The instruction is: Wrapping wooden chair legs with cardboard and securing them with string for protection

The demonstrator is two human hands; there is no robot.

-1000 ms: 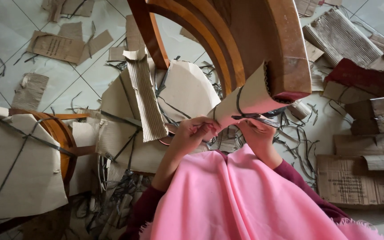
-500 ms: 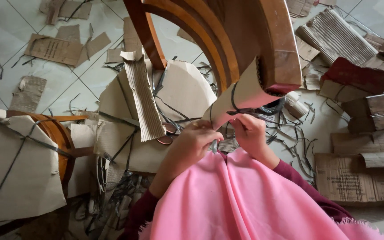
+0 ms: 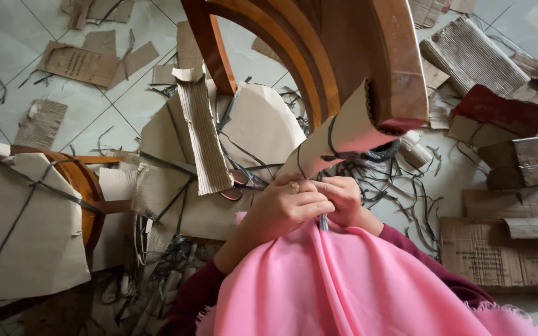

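A wooden chair leg (image 3: 400, 68) is wrapped in a sheet of brown cardboard (image 3: 344, 137), bound round by a dark rubber strap (image 3: 331, 149). My left hand (image 3: 284, 208) and my right hand (image 3: 344, 199) meet just below the cardboard, fingers pinched together on the strap's end (image 3: 323, 221), which hangs down between them. A ring shows on my left hand. Pink cloth (image 3: 344, 286) covers my lap below the hands and hides my forearms in part.
Curved wooden chair parts (image 3: 281, 56) rise at the top. Another cardboard-wrapped wooden piece (image 3: 26, 224) lies at the left. Corrugated cardboard scraps (image 3: 203, 130), dark strap offcuts (image 3: 400, 199), and stacked cardboard bundles (image 3: 505, 112) litter the tiled floor.
My hands have drawn closer together under the cardboard and now both pinch the strap. The wrapped chair leg has shifted slightly up in view.
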